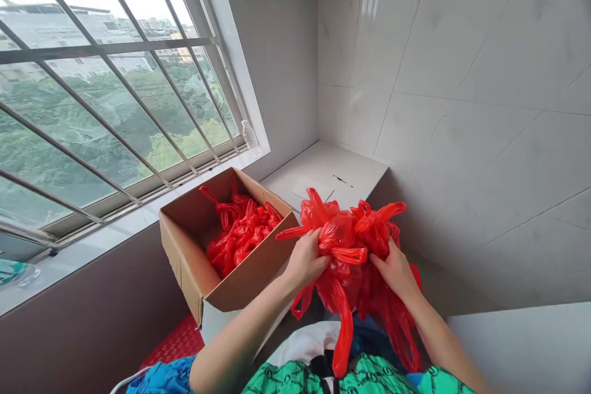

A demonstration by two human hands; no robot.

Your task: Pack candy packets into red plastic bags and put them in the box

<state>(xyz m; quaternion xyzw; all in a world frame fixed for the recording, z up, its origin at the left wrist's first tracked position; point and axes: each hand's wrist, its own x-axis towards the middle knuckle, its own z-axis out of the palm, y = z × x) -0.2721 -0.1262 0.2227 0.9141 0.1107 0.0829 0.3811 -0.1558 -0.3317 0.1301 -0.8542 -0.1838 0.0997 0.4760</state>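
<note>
A large bunch of red plastic bags [344, 277] is held up in front of my body, with loops and handles dangling below. My left hand [308, 257] is closed on the left side of the bunch, its fingers partly hidden in the plastic. On the other side my right hand [392, 268] grips the bags too, fingers sunk into the folds. To the left stands an open cardboard box [184, 246] with more knotted red bags [244, 231] inside.
A clear plastic bottle [250, 137] stands on the windowsill beside a barred window [115, 74]. Behind my hands is a pale tabletop [318, 166] with a pen [342, 180] on it. Tiled walls [462, 104] close off the right. Red patterned fabric [173, 345] lies below the box.
</note>
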